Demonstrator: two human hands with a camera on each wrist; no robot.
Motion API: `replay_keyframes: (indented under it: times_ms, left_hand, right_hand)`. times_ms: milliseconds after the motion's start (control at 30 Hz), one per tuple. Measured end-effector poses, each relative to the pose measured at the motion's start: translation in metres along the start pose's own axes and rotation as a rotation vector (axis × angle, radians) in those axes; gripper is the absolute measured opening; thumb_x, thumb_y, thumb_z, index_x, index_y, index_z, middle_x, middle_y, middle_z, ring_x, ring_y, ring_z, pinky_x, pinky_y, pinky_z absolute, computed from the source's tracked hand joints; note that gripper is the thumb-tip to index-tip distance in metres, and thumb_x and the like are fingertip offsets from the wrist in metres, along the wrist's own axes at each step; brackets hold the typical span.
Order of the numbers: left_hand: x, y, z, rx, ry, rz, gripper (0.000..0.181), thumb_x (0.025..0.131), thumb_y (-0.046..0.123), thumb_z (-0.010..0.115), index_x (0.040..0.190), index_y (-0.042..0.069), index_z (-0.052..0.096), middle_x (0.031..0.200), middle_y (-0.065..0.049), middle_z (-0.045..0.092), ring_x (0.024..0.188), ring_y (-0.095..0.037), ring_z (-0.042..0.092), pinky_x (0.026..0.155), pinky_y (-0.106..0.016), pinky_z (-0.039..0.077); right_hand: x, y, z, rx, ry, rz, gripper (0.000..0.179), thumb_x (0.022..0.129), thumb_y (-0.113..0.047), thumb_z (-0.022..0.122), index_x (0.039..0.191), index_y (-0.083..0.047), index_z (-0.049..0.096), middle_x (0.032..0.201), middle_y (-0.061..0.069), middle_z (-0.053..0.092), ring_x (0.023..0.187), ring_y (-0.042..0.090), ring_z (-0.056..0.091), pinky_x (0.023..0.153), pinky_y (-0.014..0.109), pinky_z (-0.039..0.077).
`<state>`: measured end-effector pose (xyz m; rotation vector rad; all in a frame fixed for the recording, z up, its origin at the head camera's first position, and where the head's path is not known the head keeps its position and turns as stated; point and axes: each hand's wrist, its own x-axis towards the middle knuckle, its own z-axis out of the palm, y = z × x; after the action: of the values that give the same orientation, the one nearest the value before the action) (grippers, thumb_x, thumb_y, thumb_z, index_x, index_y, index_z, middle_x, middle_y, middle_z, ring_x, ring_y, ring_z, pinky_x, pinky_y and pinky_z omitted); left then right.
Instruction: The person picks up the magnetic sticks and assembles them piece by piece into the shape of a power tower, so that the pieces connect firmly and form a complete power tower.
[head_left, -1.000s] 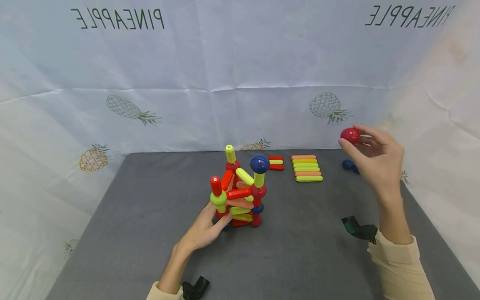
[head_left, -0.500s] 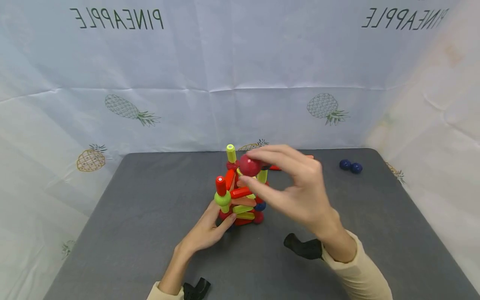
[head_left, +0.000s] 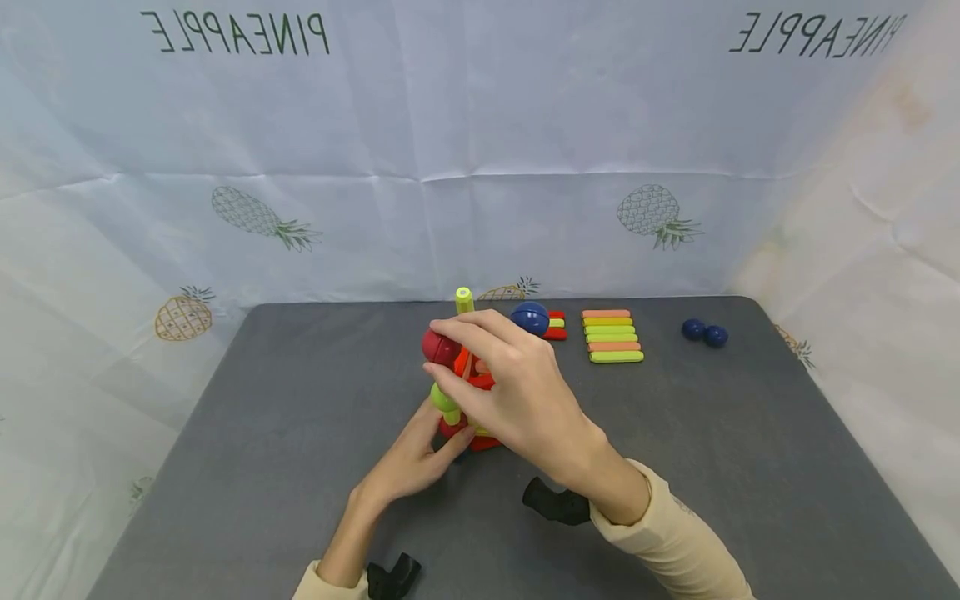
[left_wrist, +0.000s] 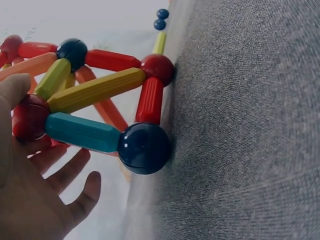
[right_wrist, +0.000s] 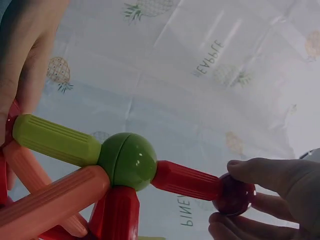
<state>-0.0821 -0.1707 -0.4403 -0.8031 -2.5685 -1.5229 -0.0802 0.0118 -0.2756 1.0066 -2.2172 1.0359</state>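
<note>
A tower of magnetic balls and sticks (head_left: 481,380) stands on the grey table, partly hidden behind my right hand (head_left: 525,396). That hand pinches a red ball (head_left: 439,347) between thumb and fingers. In the right wrist view, the red ball (right_wrist: 234,195) meets the end of a red stick (right_wrist: 185,180), which rises from a green ball (right_wrist: 128,161). My left hand (head_left: 408,462) grips the tower low on its left side, around a red ball (left_wrist: 30,117). From that ball a teal stick (left_wrist: 82,132) leads down to a dark blue ball (left_wrist: 144,148) at the table.
A larger blue ball (head_left: 530,318) tops another post of the tower. Behind it lie short red and yellow-green sticks (head_left: 556,324), beside a row of orange and yellow-green sticks (head_left: 612,337). Two blue balls (head_left: 704,332) sit at the back right. A pineapple-print cloth (head_left: 480,108) hangs behind.
My right hand has carried the red ball leftward from the table's right side, across the tower's front, to its left red stick. The left hand has kept its grip.
</note>
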Motion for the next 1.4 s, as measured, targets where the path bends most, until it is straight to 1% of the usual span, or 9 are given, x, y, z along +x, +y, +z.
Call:
replay_keyframes:
  times_ms: [167,367,567,700,800,967,1067,1267,1400]
  left_hand:
    - [-0.003,-0.005,-0.002,0.024,0.063,0.006,0.042,0.098,0.017,0.068,0.136,0.018,0.05,0.119,0.001,0.061,0.101,-0.008,0.059,0.086,-0.028,0.055]
    - [-0.007,-0.014,-0.009,-0.123,0.114,-0.021,0.057,0.1,0.006,0.06,0.152,0.014,0.037,0.133,-0.007,0.058,0.112,-0.006,0.057,0.095,-0.027,0.051]
    - [-0.008,-0.022,-0.016,-0.138,0.315,-0.089,0.047,0.094,0.005,0.07,0.136,0.009,0.05,0.128,-0.009,0.065,0.113,-0.003,0.064,0.092,-0.027,0.053]
    - [-0.007,-0.021,-0.017,-0.056,0.517,-0.221,0.033,0.086,0.012,0.081,0.116,0.011,0.066,0.111,-0.005,0.072,0.101,-0.007,0.068,0.084,-0.03,0.055]
    - [-0.006,-0.019,-0.017,-0.037,0.586,-0.229,0.03,0.084,0.012,0.083,0.112,0.011,0.073,0.105,-0.005,0.075,0.095,-0.012,0.07,0.081,-0.03,0.056]
    - [-0.006,-0.016,-0.02,-0.005,0.561,-0.166,0.031,0.086,0.01,0.081,0.116,0.011,0.074,0.11,-0.006,0.074,0.099,-0.015,0.069,0.081,-0.033,0.059]
    - [-0.008,-0.009,-0.025,0.034,0.443,-0.151,0.043,0.09,0.011,0.074,0.132,0.007,0.065,0.125,-0.013,0.067,0.114,-0.024,0.062,0.089,-0.046,0.057]
    - [-0.009,0.017,-0.017,0.132,0.138,-0.373,0.12,0.08,0.051,0.08,0.163,0.008,0.005,0.165,-0.017,0.016,0.149,-0.038,0.015,0.116,-0.074,0.021]
    - [-0.003,0.025,0.004,0.201,0.259,-0.389,0.132,0.067,0.058,0.089,0.16,0.005,0.011,0.159,-0.02,0.02,0.146,-0.037,0.017,0.116,-0.066,0.017]
  right_hand:
    - [-0.006,-0.003,-0.01,-0.019,0.052,-0.055,0.037,0.082,-0.018,0.086,0.117,-0.008,0.076,0.112,0.006,0.073,0.097,0.016,0.071,0.073,0.023,0.058]
    - [-0.008,0.021,-0.046,0.081,0.428,-0.147,0.017,0.083,-0.01,0.081,0.098,-0.001,0.079,0.081,0.012,0.076,0.074,0.011,0.07,0.071,0.019,0.055]
    - [-0.011,0.107,-0.072,-0.009,0.422,0.155,0.02,0.087,-0.004,0.075,0.107,0.0,0.078,0.09,0.022,0.076,0.085,-0.014,0.06,0.08,0.012,0.051]
    - [-0.029,0.182,-0.083,-0.178,0.359,0.392,0.025,0.093,-0.009,0.07,0.115,0.0,0.076,0.108,0.027,0.074,0.097,0.017,0.069,0.087,0.038,0.055]
    - [-0.05,0.23,-0.096,-0.265,0.289,0.548,0.031,0.096,-0.012,0.065,0.122,0.003,0.072,0.122,0.032,0.066,0.109,0.049,0.06,0.09,0.064,0.045]
    - [-0.089,0.289,-0.122,-0.339,0.087,0.758,0.045,0.094,-0.01,0.057,0.136,0.008,0.059,0.136,0.04,0.052,0.119,0.056,0.049,0.095,0.07,0.037]
    - [-0.109,0.314,-0.131,-0.365,-0.104,0.85,0.055,0.093,-0.009,0.058,0.144,0.011,0.048,0.14,0.045,0.044,0.122,0.061,0.044,0.096,0.071,0.037]
    - [-0.132,0.336,-0.131,-0.38,-0.267,0.937,0.055,0.093,-0.011,0.06,0.141,0.014,0.048,0.14,0.047,0.042,0.124,0.066,0.04,0.102,0.075,0.035]
    - [-0.137,0.336,-0.126,-0.358,-0.206,0.984,0.05,0.093,-0.01,0.059,0.136,0.014,0.053,0.14,0.045,0.043,0.127,0.067,0.037,0.103,0.078,0.032]
